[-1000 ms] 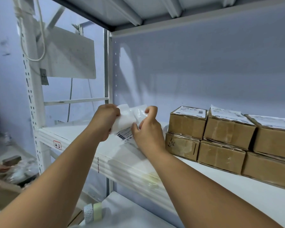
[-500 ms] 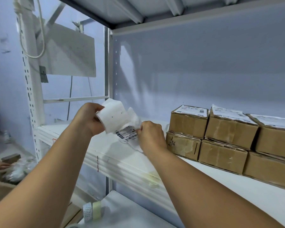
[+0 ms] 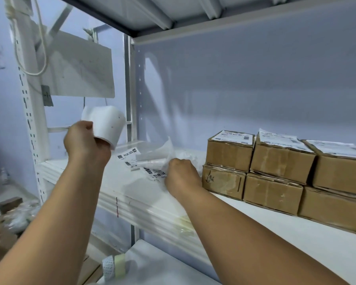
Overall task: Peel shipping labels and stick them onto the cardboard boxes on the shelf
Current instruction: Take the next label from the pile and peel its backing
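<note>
The curled sheet [image 3: 106, 124] gripped in the left hand [image 3: 83, 140] could be stuck to itself by its curl, while the label strip [image 3: 152, 164] is pinched by the right hand [image 3: 181, 175] left of the cardboard boxes [image 3: 275, 165].

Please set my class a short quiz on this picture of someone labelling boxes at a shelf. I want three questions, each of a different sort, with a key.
1. Multiple choice: what does the left hand hold up?
A. a tape roll
B. a curled white sheet
C. a cardboard box

2. True or false: the upper cardboard boxes are bare on top.

3. Short answer: what is printed on the shipping label that the fingers of the right hand grip?

Key: 1 B; 2 false, each carries a printed sheet; 3 barcodes.
</note>
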